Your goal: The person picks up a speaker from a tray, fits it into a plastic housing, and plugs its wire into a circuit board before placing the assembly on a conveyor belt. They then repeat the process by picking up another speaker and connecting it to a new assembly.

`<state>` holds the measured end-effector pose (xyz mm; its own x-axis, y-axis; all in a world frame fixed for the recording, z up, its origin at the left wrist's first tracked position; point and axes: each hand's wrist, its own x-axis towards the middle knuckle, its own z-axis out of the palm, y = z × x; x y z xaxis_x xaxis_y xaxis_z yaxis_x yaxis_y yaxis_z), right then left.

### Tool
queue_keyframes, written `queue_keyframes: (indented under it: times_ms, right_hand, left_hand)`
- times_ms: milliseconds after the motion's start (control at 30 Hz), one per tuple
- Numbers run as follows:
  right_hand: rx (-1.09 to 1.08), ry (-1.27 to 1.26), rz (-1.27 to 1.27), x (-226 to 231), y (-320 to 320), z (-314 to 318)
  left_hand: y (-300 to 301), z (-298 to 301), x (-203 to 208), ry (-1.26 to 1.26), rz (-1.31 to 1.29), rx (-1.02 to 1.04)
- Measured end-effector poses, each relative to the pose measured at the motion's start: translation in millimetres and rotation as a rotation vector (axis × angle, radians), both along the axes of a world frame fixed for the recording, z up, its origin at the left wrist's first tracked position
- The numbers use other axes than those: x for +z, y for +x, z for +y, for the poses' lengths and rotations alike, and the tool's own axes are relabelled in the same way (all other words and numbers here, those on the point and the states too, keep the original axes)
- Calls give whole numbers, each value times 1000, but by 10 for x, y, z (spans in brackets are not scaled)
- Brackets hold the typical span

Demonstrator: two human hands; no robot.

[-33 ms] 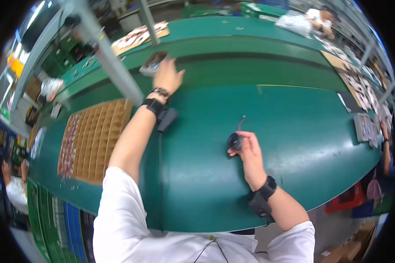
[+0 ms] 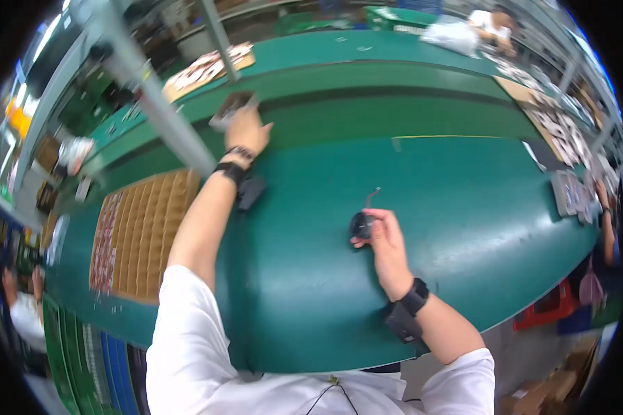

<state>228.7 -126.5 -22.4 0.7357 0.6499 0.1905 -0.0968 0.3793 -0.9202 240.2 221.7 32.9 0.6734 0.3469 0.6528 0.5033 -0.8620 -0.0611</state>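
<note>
My right hand (image 2: 386, 252) is closed on a round black part (image 2: 360, 225) with a thin reddish wire (image 2: 371, 198) sticking up from it, held above the green table (image 2: 311, 297). I cannot make out exactly what kind of part it is. At the far left of the table, my left hand (image 2: 248, 130) reaches to a small open box (image 2: 223, 119) with small contents I cannot identify. Its thumb stands out to the side, while the other fingers are blurred and partly hidden at the box. Both wrists wear black straps with small dark devices.
A brown divided tray (image 2: 142, 238) with small reddish pieces in its left cells lies at left. A grey upright post (image 2: 163, 104) rises beside my left arm. Flat cut pieces on boards (image 2: 208, 69) and a grey bin (image 2: 569, 194) lie farther off. Other people work at the edges.
The whole view has shifted slightly, moving the scene leftward. My left hand stays at the small box, and my right hand keeps hold of the black part.
</note>
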Motion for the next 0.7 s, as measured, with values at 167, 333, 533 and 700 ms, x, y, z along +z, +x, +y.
queue_keyframes:
  times_ms: [167,333,533,700]
  right_hand:
    - [-72,-4,13,-172,195,50]
    - [-27,4,9,-182,215,220]
    - [-180,21,37,-176,472,202]
    - [-358,91,152,-266,593,98]
  left_hand:
    - [247,646,-366,-141,290,315]
    - [479,997,-456,-164,147,348]
    - [290,87,-239,-194,59,18]
    - [-637,-1285,-9,-55,0,-564]
